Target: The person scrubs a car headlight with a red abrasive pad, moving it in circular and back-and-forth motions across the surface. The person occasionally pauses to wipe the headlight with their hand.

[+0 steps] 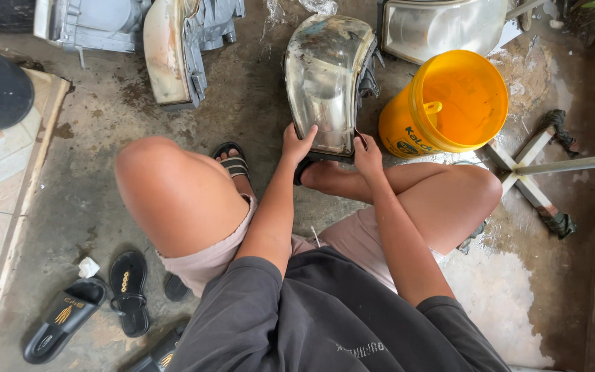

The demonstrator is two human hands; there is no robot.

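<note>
- Clouded, yellowed headlight assembly (326, 83): propped on the concrete floor (249, 103) between the knees, lens face up, near edge at the feet.
- Left hand (296, 143): closed on the lower left corner of the lens, thumb on top.
- Right hand (367, 156): gripping the lower right edge, fingers curled around the rim.
- Yellow plastic bucket (449, 103): just beside the headlight, tilted, mouth open.
- Black sandals (91, 306): well apart, behind the left knee.
- Further headlight units (173, 48): along the top.

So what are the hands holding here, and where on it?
Both hold the headlight by its near bottom edge: left hand at one corner, right hand at the other.
</note>
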